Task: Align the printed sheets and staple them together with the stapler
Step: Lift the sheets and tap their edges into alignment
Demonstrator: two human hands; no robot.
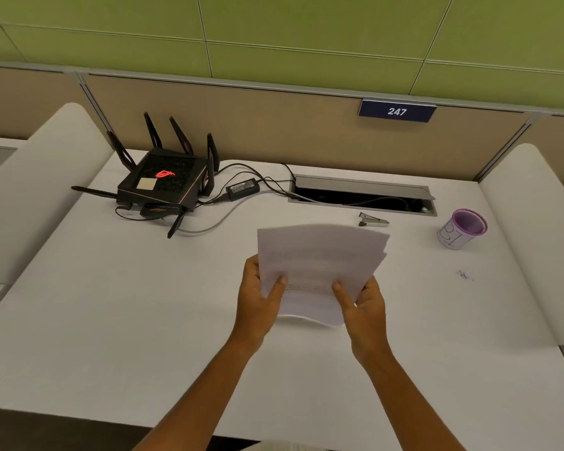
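A stack of white printed sheets point(319, 258) is held up above the white desk point(111, 320), its far edges fanned and uneven. My left hand point(258, 301) grips the stack's lower left edge, thumb on top. On the lower right edge my right hand point(365, 307) holds it the same way. A small silver and black stapler point(373, 220) lies on the desk just beyond the sheets, to the right, touching neither hand.
A black router point(163, 183) with several antennas and its cables sits at the back left. An open cable tray point(362, 195) is set into the desk behind the stapler. A purple cup point(463, 228) stands at the right. White dividers flank both sides.
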